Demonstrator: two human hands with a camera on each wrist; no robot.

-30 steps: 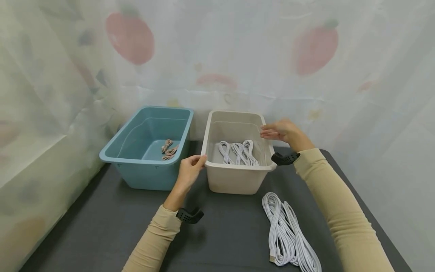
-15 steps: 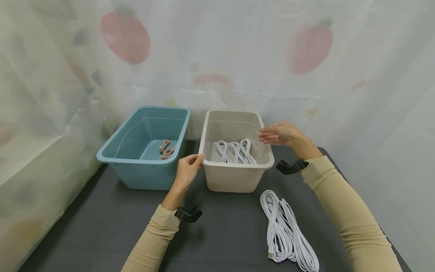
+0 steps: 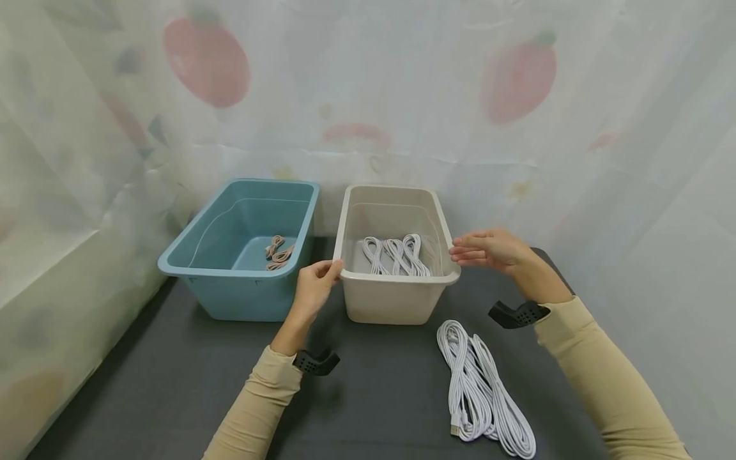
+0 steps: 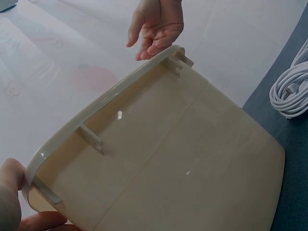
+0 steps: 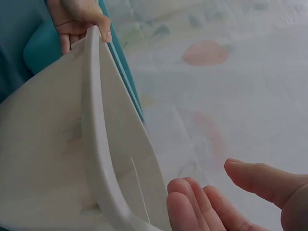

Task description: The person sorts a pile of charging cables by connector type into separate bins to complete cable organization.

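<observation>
A beige plastic bin (image 3: 397, 300) stands on the dark table and holds several coiled white cables (image 3: 397, 255). My left hand (image 3: 316, 284) pinches the rim at the bin's front left corner, thumb on top; the left wrist view shows that thumb (image 4: 12, 178) on the bin's rim (image 4: 96, 106). My right hand (image 3: 485, 250) hovers with straight fingers just beside the right rim, holding nothing. In the right wrist view its fingertips (image 5: 202, 207) lie close to the rim (image 5: 96, 144); whether they touch it I cannot tell.
A blue bin (image 3: 241, 300) with a small pink cable (image 3: 278, 252) stands just left of the beige one. A long white cable bundle (image 3: 480, 390) lies on the table (image 3: 374, 396) at the front right. A fruit-printed curtain (image 3: 368, 96) hangs close behind.
My right hand has drawn back from the bin's far right corner along the right rim toward me. The left hand keeps its grip on the front left corner.
</observation>
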